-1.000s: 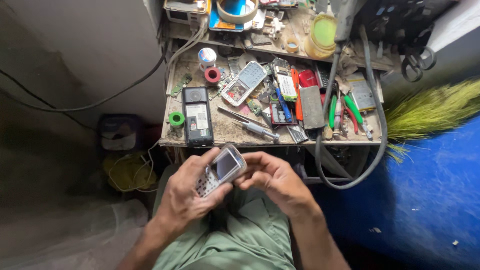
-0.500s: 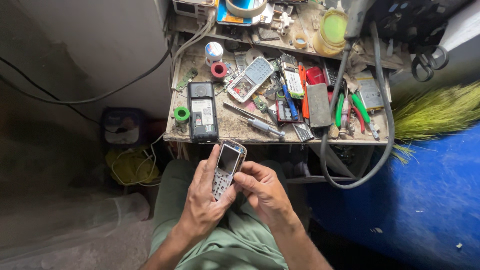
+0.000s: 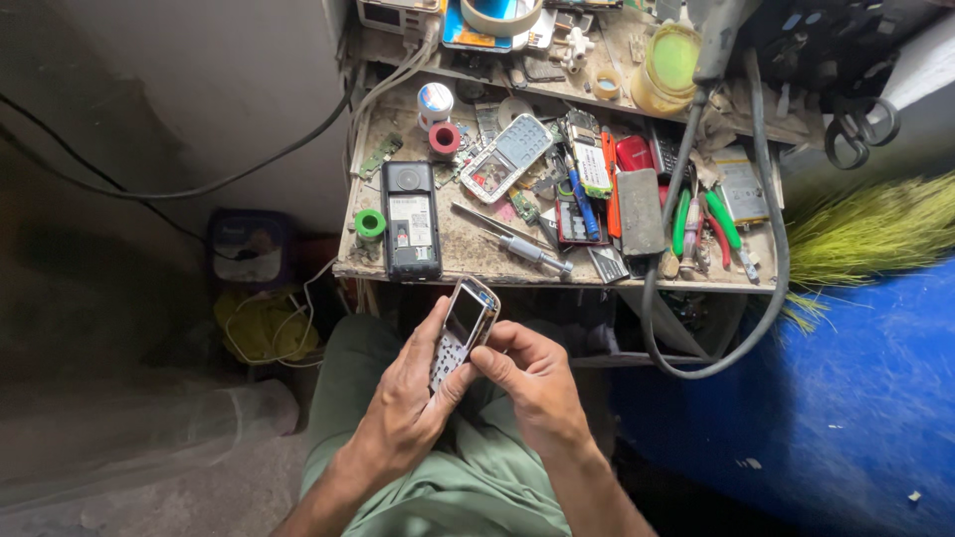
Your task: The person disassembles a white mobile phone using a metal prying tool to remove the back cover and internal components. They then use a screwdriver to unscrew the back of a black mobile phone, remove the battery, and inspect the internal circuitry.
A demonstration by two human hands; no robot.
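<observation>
Just below the frame's centre, our left hand (image 3: 403, 403) wraps its fingers closed around a small keypad phone (image 3: 461, 328), held tilted above our lap. Our right hand (image 3: 532, 383) curls loosely beside it, thumb touching the phone's lower edge. Above sits the bench (image 3: 468, 259) (cluttered with a black phone (image 3: 411, 221) and a screwdriver (image 3: 527, 249)).

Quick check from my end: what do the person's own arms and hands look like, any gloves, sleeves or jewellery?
Both the left hand and the right hand are bare: no gloves, and no rings or watch that I can see. The forearms are uncovered down to the frame edge, so no sleeves show. Below them the lap is in green cloth.
</observation>
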